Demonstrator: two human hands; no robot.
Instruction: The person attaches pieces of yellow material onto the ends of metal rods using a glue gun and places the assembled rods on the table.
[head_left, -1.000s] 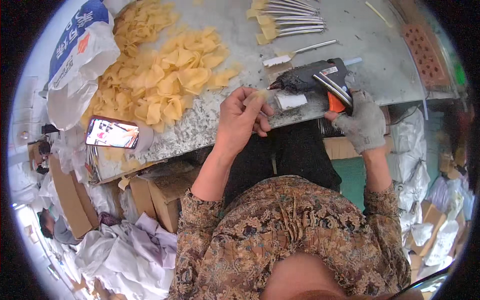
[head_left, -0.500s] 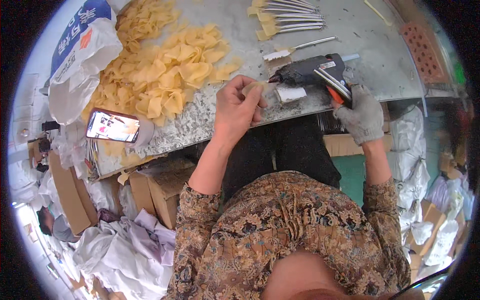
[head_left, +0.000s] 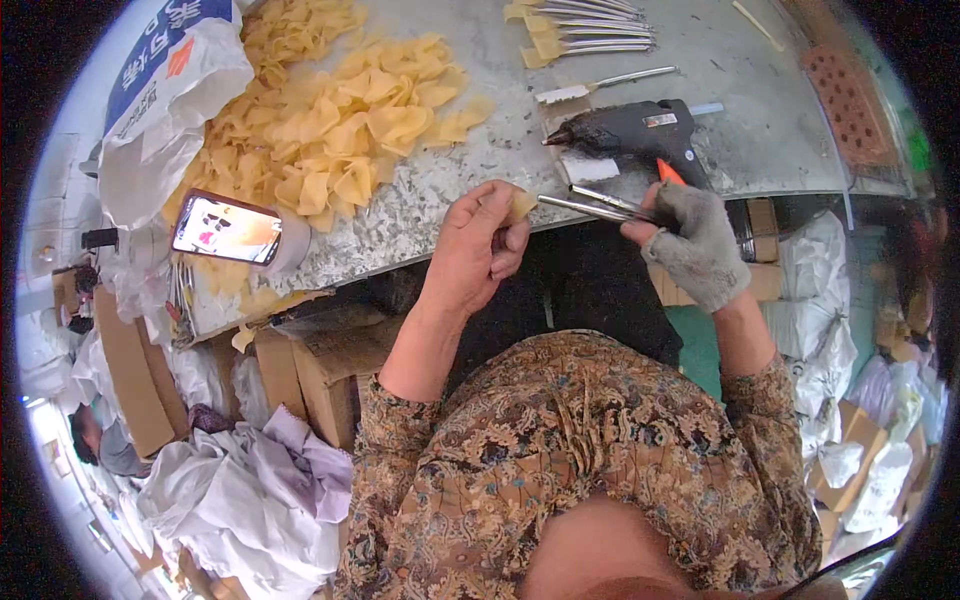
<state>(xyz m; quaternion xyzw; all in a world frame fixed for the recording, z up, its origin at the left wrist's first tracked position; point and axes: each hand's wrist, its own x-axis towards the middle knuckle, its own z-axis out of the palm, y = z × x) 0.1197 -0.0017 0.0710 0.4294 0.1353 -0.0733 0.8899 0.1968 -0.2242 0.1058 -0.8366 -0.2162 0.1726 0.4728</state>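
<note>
Petal [head_left: 522, 206], pale yellow, centre of frame: we log it pinched in the left hand [head_left: 476, 243]; silver rods [head_left: 588, 206], right of centre, gripped by the gloved right hand [head_left: 702, 248]; glue gun [head_left: 665, 132], upper right.

The translucent yellow petal [head_left: 522, 206] is being held by its left portion, its free edge facing right. Two slender silver rods [head_left: 590, 207] are slanting and converging rightward, the lower tip reaching the petal's edge; contact is remaining indistinct. The black hot-glue gun [head_left: 640, 128] is lying on its side beyond them, nozzle pointing left
</note>
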